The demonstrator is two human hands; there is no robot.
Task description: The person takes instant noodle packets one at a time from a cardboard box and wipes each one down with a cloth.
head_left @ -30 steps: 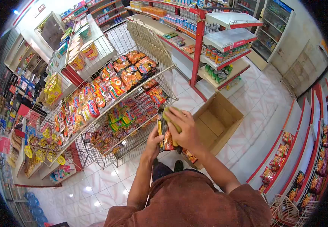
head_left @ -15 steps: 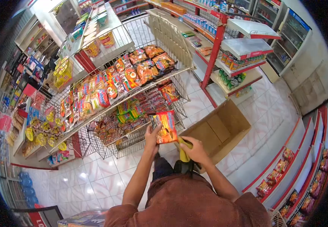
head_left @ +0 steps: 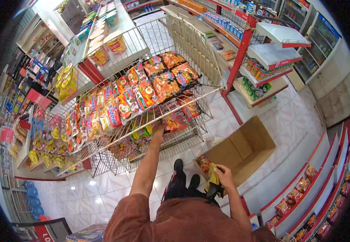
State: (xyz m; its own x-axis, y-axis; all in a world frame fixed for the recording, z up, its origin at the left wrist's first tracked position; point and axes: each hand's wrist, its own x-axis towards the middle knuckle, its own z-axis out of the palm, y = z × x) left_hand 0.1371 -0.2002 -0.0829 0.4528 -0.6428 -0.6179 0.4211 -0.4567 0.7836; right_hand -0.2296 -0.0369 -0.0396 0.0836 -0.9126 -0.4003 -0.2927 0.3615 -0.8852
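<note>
1. A person's left hand [head_left: 157, 131] reaches into the lower shelf [head_left: 183, 139] of a wire rack [head_left: 194, 52] in a shop aisle. Half a second ago it held an orange packet up in front of the body; the arm is now stretched forward, which suggests that the packet has been carried across to that shelf.

2. The left hand's grip cannot be told, its fingertips lost among wires and wrappers. Red-orange packets [head_left: 176, 121] lie just to its right, in reach of the fingers; which of them, if any, is the one carried is unclear.

3. Those packets look shiny, plump and creased, lying flat with their printed faces up. Green-and-yellow packets [head_left: 142, 132] sit just left of the hand, while rows of noodle packets [head_left: 144, 94] in white, red and orange fill the level above it.

4. The right hand [head_left: 223, 176], well apart and nearer the body, has its fingers closed around a yellow cloth [head_left: 213, 173]. A dark item [head_left: 212, 190] shows just below that grip, too indistinct to name.

5. Beside and beyond the right hand stands an open cardboard box [head_left: 257, 133], a red-orange bag [head_left: 203, 163] visible in its left end.
</note>
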